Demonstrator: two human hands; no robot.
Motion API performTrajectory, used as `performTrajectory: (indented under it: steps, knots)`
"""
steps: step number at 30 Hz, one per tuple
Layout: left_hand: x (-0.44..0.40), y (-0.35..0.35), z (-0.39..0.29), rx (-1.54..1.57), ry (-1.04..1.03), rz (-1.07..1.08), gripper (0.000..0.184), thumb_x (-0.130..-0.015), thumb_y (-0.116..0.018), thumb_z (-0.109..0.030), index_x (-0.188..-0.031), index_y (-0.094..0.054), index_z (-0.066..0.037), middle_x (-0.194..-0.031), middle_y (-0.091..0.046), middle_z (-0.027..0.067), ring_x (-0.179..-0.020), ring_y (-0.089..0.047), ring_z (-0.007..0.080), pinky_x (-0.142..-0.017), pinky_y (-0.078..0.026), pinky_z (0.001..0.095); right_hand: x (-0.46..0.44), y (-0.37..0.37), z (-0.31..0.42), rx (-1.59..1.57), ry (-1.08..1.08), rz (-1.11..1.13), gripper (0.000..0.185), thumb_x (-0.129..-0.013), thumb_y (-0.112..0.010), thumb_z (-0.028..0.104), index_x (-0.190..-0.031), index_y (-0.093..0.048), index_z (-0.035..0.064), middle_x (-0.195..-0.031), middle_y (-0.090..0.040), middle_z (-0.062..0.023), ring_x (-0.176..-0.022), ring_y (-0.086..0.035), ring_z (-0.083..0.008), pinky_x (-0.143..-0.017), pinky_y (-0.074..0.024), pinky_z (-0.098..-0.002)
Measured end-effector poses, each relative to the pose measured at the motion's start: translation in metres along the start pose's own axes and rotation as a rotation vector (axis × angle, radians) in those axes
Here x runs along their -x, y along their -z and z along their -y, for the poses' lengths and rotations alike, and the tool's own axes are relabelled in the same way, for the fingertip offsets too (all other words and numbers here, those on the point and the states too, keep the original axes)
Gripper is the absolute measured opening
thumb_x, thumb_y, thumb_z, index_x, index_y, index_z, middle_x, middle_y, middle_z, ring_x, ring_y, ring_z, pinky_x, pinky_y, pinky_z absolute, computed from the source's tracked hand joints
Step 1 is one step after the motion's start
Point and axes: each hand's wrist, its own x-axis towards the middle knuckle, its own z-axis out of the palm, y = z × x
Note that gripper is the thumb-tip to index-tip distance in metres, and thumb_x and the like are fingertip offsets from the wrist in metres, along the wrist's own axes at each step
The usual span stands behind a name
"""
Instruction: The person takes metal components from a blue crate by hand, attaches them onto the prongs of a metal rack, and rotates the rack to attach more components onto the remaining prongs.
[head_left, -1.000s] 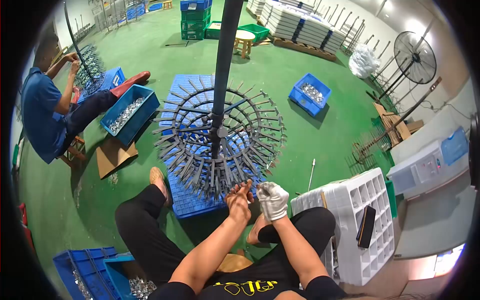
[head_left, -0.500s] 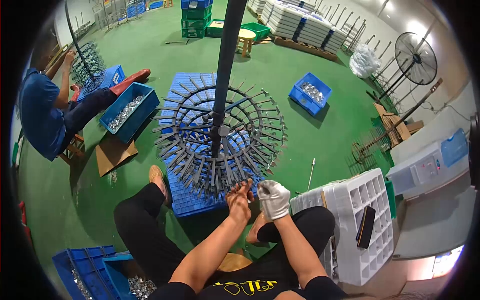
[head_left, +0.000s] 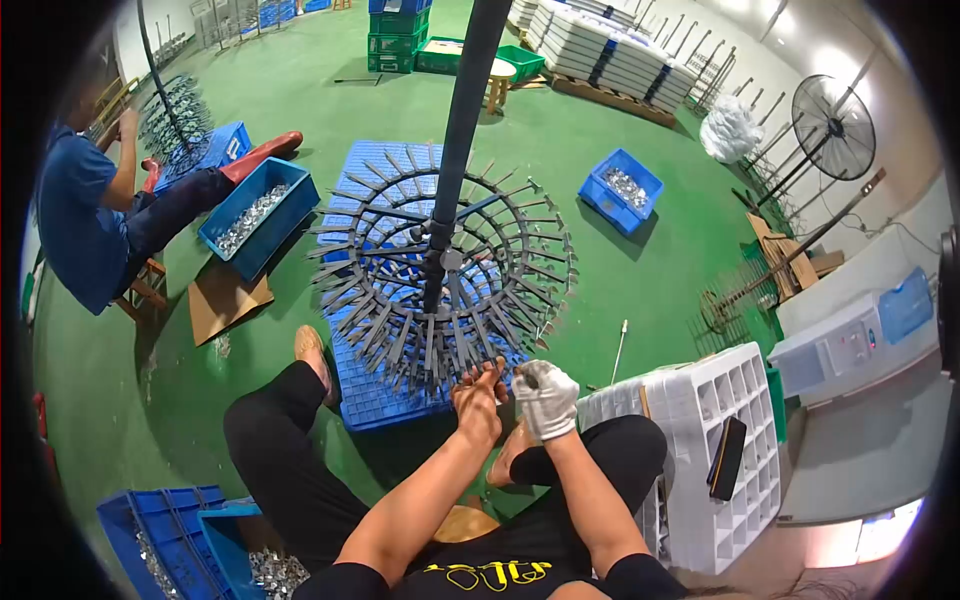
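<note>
A round dark metal rack (head_left: 440,255) with many outward prongs surrounds an upright dark pole (head_left: 462,130), above blue plastic pallets (head_left: 385,395). My bare left hand (head_left: 480,400) is at the rack's near lower edge, its fingers bent together around the prong tips; what they pinch is too small to make out. Just to its right is my right hand (head_left: 546,402) in a white glove, its fingers curled closed, their contents hidden. A small gap separates the two hands.
A co-worker (head_left: 85,200) sits at the left near a blue bin (head_left: 262,215) of small metal parts. Beside my right knee stands a white compartment crate (head_left: 690,400) bearing a black object (head_left: 727,458). More part bins (head_left: 225,540) lie lower left; another blue bin (head_left: 621,190) is beyond.
The view has shifted slightly. Both my hands keep nearly the same place and pose at the rack's near edge. The co-worker's raised arms have moved a little.
</note>
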Motion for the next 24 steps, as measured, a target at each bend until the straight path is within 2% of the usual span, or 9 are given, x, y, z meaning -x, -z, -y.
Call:
performTrajectory:
  steps: [9, 18, 21, 24]
  knots:
    - [-0.002, 0.001, -0.001, -0.043, 0.013, 0.004, 0.029, -0.075, -0.078, -0.004, -0.065, -0.052, -0.014, -0.072, -0.057, -0.0046, -0.043, -0.050, 0.0113, -0.036, -0.037, 0.0256, -0.009, 0.009, 0.014, 0.160, 0.004, 0.076, 0.010, -0.068, -0.070, 0.013, -0.076, -0.067, 0.0099, -0.074, -0.067, -0.0088, -0.066, -0.065, -0.0258, -0.061, -0.0526, -0.0353]
    - [0.002, -0.002, -0.004, -0.038, 0.012, -0.012, 0.029, -0.074, -0.079, -0.003, -0.069, -0.052, -0.013, -0.074, -0.060, -0.0012, -0.044, -0.049, 0.0117, -0.037, -0.037, 0.0253, -0.009, 0.007, 0.016, 0.167, -0.040, 0.072, 0.010, -0.069, -0.071, 0.017, -0.077, -0.067, 0.0118, -0.074, -0.067, -0.0075, -0.066, -0.065, -0.0253, -0.061, -0.0523, -0.0358]
    - [0.001, 0.001, -0.002, -0.029, -0.004, 0.021, 0.027, -0.075, -0.079, -0.007, -0.073, -0.053, -0.012, -0.074, -0.059, -0.0007, -0.045, -0.050, 0.0117, -0.038, -0.038, 0.0255, -0.007, 0.007, 0.016, 0.178, -0.041, 0.077, 0.011, -0.069, -0.071, 0.018, -0.078, -0.068, 0.0119, -0.075, -0.067, -0.0075, -0.067, -0.066, -0.0253, -0.062, -0.0523, -0.0356]
    - [0.006, 0.003, -0.008, -0.063, 0.094, 0.031, 0.022, -0.079, -0.077, -0.014, -0.080, -0.056, -0.010, -0.073, -0.057, 0.0002, -0.048, -0.052, 0.0121, -0.039, -0.040, 0.0273, -0.005, 0.007, 0.015, 0.188, -0.048, 0.079, 0.011, -0.070, -0.071, 0.019, -0.078, -0.068, 0.0122, -0.075, -0.067, -0.0079, -0.067, -0.066, -0.0260, -0.062, -0.0522, -0.0355]
